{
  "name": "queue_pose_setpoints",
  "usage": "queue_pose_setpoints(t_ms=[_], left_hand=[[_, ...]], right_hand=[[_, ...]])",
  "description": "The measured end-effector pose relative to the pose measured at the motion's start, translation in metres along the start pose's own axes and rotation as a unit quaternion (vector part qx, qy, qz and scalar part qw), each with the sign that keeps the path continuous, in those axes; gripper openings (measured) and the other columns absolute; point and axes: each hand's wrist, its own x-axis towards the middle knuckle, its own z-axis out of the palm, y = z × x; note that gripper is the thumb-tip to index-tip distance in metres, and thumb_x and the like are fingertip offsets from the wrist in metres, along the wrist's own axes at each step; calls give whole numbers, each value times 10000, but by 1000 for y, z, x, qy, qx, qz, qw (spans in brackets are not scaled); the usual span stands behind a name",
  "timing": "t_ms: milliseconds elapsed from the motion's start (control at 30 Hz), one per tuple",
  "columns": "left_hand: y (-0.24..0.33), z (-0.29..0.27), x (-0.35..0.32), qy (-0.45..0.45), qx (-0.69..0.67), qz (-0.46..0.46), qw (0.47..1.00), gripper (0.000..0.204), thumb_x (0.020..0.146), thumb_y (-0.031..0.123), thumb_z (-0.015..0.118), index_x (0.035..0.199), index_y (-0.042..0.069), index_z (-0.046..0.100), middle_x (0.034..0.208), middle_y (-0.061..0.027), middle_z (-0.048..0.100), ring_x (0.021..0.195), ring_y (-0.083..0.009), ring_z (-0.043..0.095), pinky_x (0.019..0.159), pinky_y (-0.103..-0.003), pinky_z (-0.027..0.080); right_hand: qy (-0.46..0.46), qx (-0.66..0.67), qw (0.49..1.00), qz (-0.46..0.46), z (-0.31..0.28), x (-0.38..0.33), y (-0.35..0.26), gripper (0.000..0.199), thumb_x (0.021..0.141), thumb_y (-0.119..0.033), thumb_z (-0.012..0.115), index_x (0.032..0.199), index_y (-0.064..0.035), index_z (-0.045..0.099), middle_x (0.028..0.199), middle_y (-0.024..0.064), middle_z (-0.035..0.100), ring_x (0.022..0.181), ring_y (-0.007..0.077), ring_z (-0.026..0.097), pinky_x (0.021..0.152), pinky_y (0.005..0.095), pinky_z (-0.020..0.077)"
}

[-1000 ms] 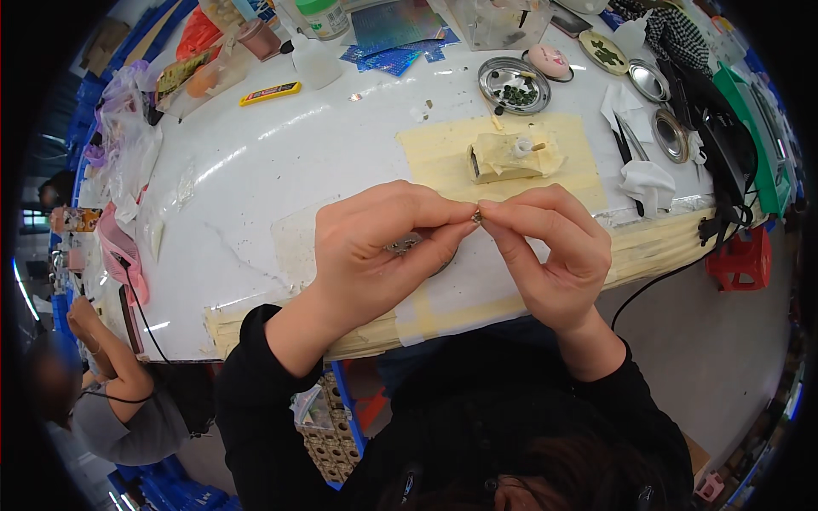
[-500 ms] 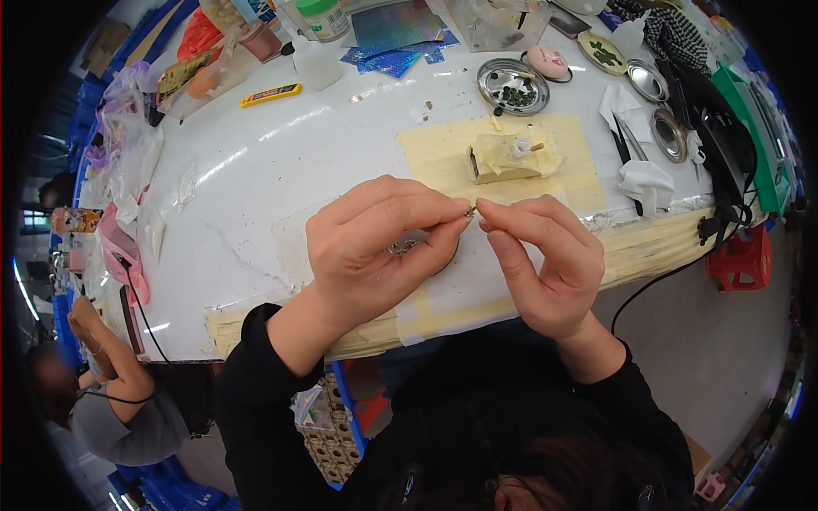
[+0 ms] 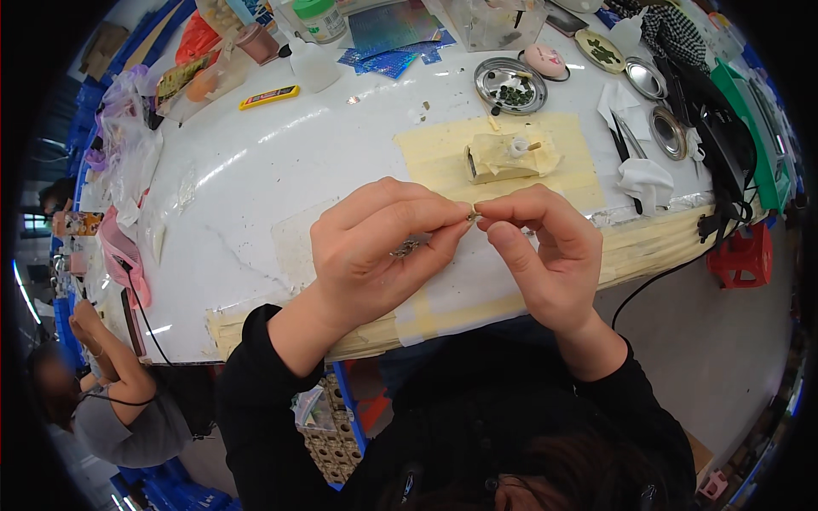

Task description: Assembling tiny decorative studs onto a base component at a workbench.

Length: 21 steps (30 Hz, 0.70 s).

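Note:
My left hand (image 3: 371,247) pinches a small gold-toned metal piece (image 3: 473,216) between thumb and forefinger. Some silvery chain-like metal (image 3: 405,248) shows inside the curl of that hand; whether it joins the small piece is hidden. My right hand (image 3: 545,247) meets the same piece from the other side with its fingertips, its thumb bent a little below. Both hands are above the table's near part. Just beyond them, a block wrapped in cream tape (image 3: 514,160) with a small white nozzle-like part stands on a pale yellow sheet (image 3: 426,145).
Beyond the block, a round metal dish (image 3: 511,88) holds dark green bits. Tweezers (image 3: 629,136) and crumpled white tissue (image 3: 645,183) lie to the right. A yellow box-cutter case (image 3: 269,97) and a white squeeze bottle (image 3: 313,66) are far left. Another person (image 3: 119,400) sits at left.
My right hand's forefinger has risen slightly and stretched across the metal piece. The left hand has shifted only a little, and more of the silvery metal inside it shows.

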Motion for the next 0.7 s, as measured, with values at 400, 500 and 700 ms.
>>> queue_pose_setpoints(t_ms=[400,500,700], left_hand=[[-2,6,1,25,5,23,999,228,689,-36,783,887,61,724,787,-63,678,653,-169,641,550,-265,504],[-1,6,1,24,9,26,999,232,690,-36,782,892,61,725,786,-62,677,653,-169,640,548,-265,504],[-2,6,0,18,9,29,999,230,692,-33,781,896,58,725,783,-65,676,653,-172,641,549,-264,505]], right_hand=[[-16,102,989,104,-1,-1,0,76,893,-47,685,913,18,651,834,25,662,756,69,592,712,224,479],[-20,104,989,99,-1,-1,1,69,895,-44,678,912,17,649,831,23,659,757,67,590,709,224,476],[-15,54,997,48,-1,0,2,63,884,-38,680,899,16,651,814,23,653,730,73,579,688,225,467]])
